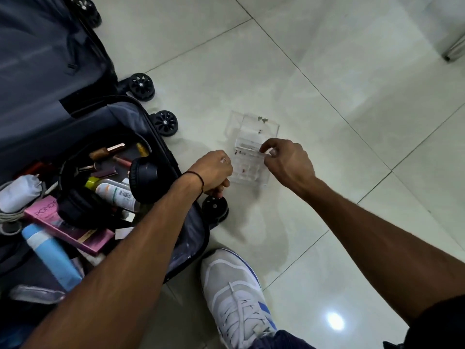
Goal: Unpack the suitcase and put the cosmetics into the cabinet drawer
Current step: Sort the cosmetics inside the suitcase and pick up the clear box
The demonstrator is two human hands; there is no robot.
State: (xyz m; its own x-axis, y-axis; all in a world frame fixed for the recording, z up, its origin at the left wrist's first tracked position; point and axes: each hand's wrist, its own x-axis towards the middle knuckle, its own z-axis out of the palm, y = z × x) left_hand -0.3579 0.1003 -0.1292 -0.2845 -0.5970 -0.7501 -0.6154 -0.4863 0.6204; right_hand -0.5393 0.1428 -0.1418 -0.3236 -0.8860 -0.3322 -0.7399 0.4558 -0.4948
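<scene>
A clear plastic organiser box (251, 147) is out of the suitcase (37, 46) and sits just to the right of its open lower half, over the pale tiled floor (352, 109); a soft shadow on the tiles nearer the camera suggests it is off the ground. The box is see-through, with thin walls and what look like small inner compartments. A few dark reddish specks show inside it, and there is a torn scrap of sticker on the rim farthest from the suitcase's near corner. The right hand (286, 159) is on the side of the box away from the suitcase, and its grip is clamped on the box, thumb and forefinger pinching an upper wall. The left hand (214, 170), a black band (198, 178) on its wrist, is between the suitcase rim and the box. Its fingers are curled in, but the knuckles hide the contact, so I cannot tell whether that grip has the box. Inside the suitcase the other things lie loose: rose-gold capped tubes (108, 150) toward the hinge, black headphones (144, 172) beside the rim, a white tube with a barcode (118, 195) under them, a pink carton (68, 229) and a light blue bottle (50, 255) toward the near end. A black suitcase wheel (214, 207) pokes out below the left wrist, and a white and grey shoe (234, 293) stands on the floor just off the suitcase's near corner.
</scene>
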